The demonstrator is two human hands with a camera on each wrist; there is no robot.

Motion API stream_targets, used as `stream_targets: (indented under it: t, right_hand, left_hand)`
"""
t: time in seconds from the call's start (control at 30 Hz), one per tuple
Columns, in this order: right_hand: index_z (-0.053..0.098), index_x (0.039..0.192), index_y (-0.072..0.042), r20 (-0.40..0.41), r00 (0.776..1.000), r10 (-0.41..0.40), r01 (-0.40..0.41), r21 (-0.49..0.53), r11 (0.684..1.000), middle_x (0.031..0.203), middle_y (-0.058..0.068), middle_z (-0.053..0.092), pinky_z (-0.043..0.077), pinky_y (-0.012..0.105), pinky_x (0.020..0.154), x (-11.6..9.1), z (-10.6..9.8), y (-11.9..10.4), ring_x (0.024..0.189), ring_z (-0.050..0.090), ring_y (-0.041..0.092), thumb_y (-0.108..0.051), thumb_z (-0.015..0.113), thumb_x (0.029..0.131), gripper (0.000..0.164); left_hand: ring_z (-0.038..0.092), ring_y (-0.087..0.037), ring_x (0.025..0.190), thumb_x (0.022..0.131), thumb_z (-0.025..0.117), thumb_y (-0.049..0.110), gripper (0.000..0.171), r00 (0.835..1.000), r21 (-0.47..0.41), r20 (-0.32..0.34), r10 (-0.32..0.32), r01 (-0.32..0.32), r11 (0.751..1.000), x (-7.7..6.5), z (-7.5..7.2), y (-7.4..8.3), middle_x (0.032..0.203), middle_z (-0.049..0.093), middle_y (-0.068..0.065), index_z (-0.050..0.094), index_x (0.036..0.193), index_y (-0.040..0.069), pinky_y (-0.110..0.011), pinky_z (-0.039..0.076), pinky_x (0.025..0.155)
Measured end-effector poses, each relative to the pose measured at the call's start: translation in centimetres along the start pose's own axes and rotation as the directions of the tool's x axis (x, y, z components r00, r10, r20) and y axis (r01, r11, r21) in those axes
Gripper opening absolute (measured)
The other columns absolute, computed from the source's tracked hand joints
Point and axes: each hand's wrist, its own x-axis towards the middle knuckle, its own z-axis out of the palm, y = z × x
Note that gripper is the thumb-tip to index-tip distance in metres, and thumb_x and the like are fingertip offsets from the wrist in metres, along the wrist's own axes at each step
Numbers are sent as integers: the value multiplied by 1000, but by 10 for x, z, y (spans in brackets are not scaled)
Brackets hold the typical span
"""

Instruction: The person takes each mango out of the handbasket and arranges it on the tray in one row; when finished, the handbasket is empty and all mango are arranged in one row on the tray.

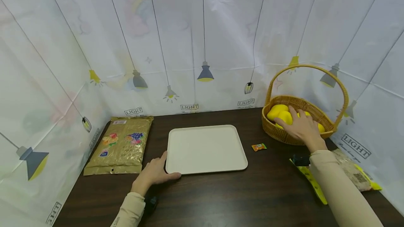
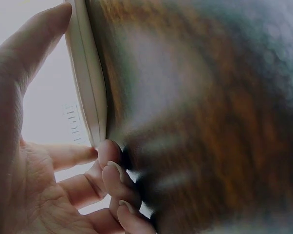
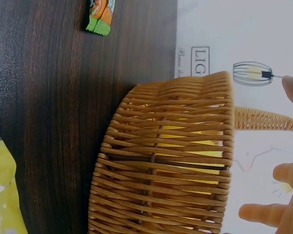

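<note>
For a clean grasp, you'd probably do best to curl your right hand (image 1: 300, 125) around one lemon (image 1: 285, 117), clear of the wicker basket (image 1: 277, 133). Its fingers are spread, gripping nothing visible; lemons lie just beneath and beside them. Your left hand (image 1: 154, 171), thumb and forefinger apart, touches the white tray (image 1: 206, 150) to its right.
</note>
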Motion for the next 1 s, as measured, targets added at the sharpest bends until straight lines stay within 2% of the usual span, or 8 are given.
stream_targets:
  t: [0.37, 0.7, 1.0]
  right_hand:
    - [4, 163, -9, 30, 999, 25, -26, 21, 999, 146, 44, 34, 22, 82, 93, 9, 7, 11, 122, 31, 73, -82, 28, 92, 105]
    - [3, 162, -5, 71, 996, 50, -52, 32, 998, 146, 47, 28, 14, 83, 99, 18, 14, 15, 125, 20, 75, -82, 24, 92, 106]
    - [7, 162, -6, 86, 995, 41, -44, 38, 998, 144, 47, 31, 18, 82, 93, 26, 19, 21, 122, 24, 75, -79, 22, 94, 101]
  left_hand:
    - [58, -51, 120, 78, 71, 71, 117, 1000, 13, 15, -1, 1, 1000, 0, -2, 3, 132, 59, -32, 22, 160, 3, -66, 42, 104]
    - [55, -53, 124, 78, 70, 71, 117, 999, 4, 29, -34, 34, 999, 0, -2, 2, 137, 55, -33, 20, 161, 5, -66, 40, 106]
    - [54, -53, 125, 79, 70, 71, 116, 999, 1, 25, -47, 47, 999, -2, 2, 2, 139, 53, -34, 20, 161, 5, -66, 43, 103]
